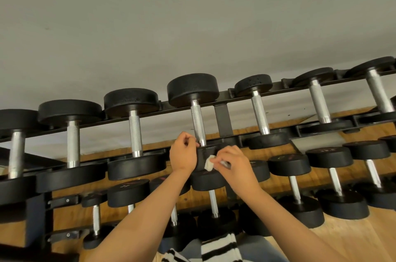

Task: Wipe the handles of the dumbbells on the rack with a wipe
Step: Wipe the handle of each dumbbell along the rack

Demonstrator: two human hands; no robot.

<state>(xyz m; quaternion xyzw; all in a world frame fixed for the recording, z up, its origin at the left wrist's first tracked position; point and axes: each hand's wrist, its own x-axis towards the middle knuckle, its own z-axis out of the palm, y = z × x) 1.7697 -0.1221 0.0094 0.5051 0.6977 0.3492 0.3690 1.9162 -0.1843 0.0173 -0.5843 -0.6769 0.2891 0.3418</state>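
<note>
Our right hand [233, 165] pinches the wipe [209, 163] at the dumbbell [201, 158] head; the handle [198, 120] rises just above our curled left fingers [188, 137], grip unclear. Next, we judge, the wipe must climb and wrap it.

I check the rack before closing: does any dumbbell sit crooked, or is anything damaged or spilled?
Nothing stands out. The dumbbells on the rack sit straight in their rows, and the right hand pinches a white wipe by the middle one.

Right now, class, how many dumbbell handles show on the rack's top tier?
7, left to right: first handle, second, third, fourth, fifth, sixth, seventh. More may sit beyond the right edge.
</note>
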